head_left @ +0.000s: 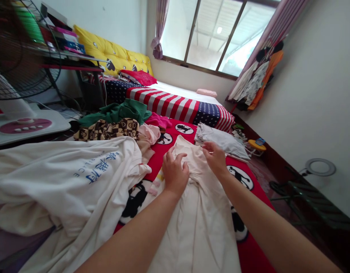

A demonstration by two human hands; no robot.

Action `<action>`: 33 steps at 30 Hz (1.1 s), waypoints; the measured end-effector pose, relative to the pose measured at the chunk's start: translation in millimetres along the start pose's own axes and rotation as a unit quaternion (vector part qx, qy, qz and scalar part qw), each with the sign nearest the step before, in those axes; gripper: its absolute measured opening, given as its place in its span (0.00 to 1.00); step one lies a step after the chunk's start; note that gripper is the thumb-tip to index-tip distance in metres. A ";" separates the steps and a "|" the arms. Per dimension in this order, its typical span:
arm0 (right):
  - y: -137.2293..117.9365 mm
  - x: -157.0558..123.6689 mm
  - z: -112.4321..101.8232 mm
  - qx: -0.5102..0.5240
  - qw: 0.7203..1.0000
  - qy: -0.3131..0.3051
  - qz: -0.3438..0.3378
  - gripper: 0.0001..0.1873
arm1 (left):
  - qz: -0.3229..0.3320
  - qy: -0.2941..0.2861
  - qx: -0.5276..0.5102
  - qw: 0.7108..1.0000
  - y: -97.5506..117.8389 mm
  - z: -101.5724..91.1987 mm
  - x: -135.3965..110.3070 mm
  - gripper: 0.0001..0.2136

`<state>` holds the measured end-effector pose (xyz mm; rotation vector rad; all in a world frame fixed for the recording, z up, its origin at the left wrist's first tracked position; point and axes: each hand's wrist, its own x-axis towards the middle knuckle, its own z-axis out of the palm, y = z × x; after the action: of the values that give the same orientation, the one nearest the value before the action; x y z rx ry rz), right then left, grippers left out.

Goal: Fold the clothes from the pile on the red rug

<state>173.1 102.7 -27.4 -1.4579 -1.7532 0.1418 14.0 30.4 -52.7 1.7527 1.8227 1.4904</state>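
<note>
A long cream garment [196,223], gathered across its upper part, lies spread lengthwise on a red blanket [254,216] with black-and-white cartoon patches. My left hand [175,170] rests over the left side of its upper part, fingers spread and slightly bent. On the opposite side, my right hand [215,156] is at the garment's upper right edge, fingers loosely curved and apart. Neither hand visibly grips the cloth. Past my right hand lies a folded pale grey garment [220,141].
To the left are a white sweatshirt [78,178] with blue lettering and a pile with green [126,110] and brown checked [109,129] clothes. A fan [24,121] stands far left. Behind is a bed with a stars-and-stripes cover [169,104]; a ring light [320,167] is at right.
</note>
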 end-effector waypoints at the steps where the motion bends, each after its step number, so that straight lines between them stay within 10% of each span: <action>1: 5.0 -7.0 -7.9 -0.021 1.000 0.011 -0.009 0.14 | 0.020 -0.007 0.007 1.000 0.6 -0.4 -0.4 0.13; 9: 35.6 -50.2 -38.0 -0.173 0.981 -0.072 -0.051 0.23 | 0.123 -0.172 0.024 0.977 1.2 8.8 -4.5 0.20; 19: 34.0 -49.0 -50.0 -0.419 0.877 -0.193 0.133 0.34 | 0.082 -0.201 0.165 0.962 1.0 11.5 -11.7 0.29; 23: 7.7 -34.5 -40.4 -0.391 0.914 -0.111 0.010 0.28 | 0.084 -0.206 0.174 0.959 1.9 11.2 -12.1 0.29; 26: 10.0 -33.1 -28.0 -0.308 0.932 -0.168 -0.087 0.29 | 0.082 -0.206 0.177 0.959 2.5 10.5 -12.5 0.30; 33: 31.8 -26.9 -25.2 -0.399 0.879 -0.210 0.153 0.37 | 0.072 -0.210 0.193 0.956 1.9 13.3 -12.6 0.31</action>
<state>213.1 79.6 -42.7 -2.4572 -2.0216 -0.1370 28.3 26.1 -63.5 2.2120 1.8676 0.7373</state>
